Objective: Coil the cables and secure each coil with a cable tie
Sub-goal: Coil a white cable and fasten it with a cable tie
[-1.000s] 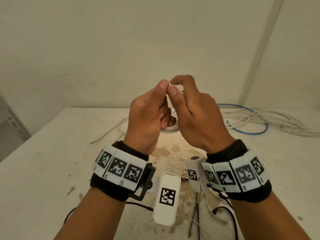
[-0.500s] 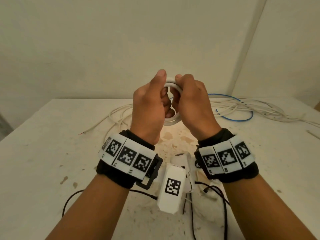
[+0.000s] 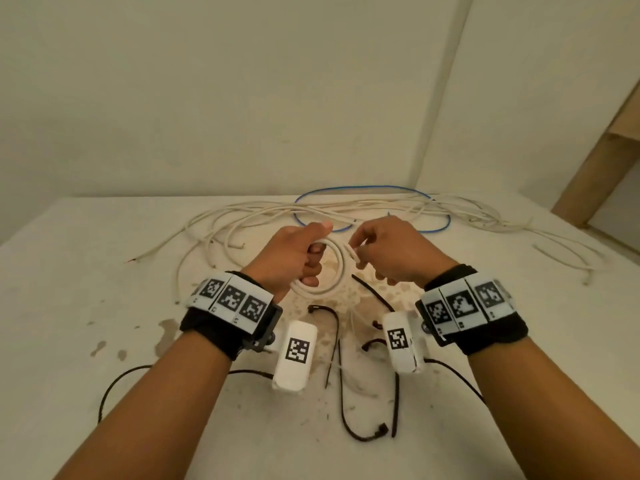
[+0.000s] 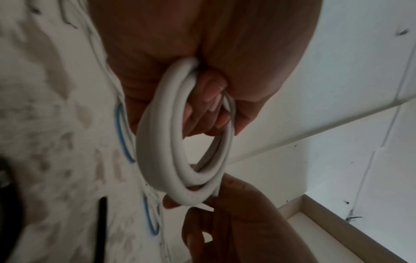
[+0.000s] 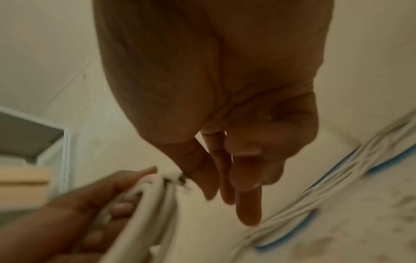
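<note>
My left hand point(image 3: 313, 261) grips a small coil of white cable point(image 3: 332, 289) just above the table, fingers through the loop and thumb on top. In the left wrist view the coil point(image 4: 157, 160) shows two or three turns round my curled fingers point(image 4: 209, 106). My right hand point(image 3: 360, 244) is at the coil's right side. In the right wrist view its fingers point(image 5: 247, 204) hang fairly straight and the thumb side touches the cable's cut end point(image 5: 175, 176); nothing lies between the fingers. Black cable ties point(image 3: 332, 327) lie on the table under my wrists.
Loose white cables point(image 3: 242, 216) and a blue cable point(image 3: 440, 226) sprawl across the back of the stained white table point(image 3: 104, 271). More black ties point(image 3: 363, 434) lie near the front. Walls close the back; a wooden frame point(image 3: 606, 168) stands at the right.
Both hands have come down from chest height to just above the table with the coil. The right hand has loosened from gripping the coil to touching its end.
</note>
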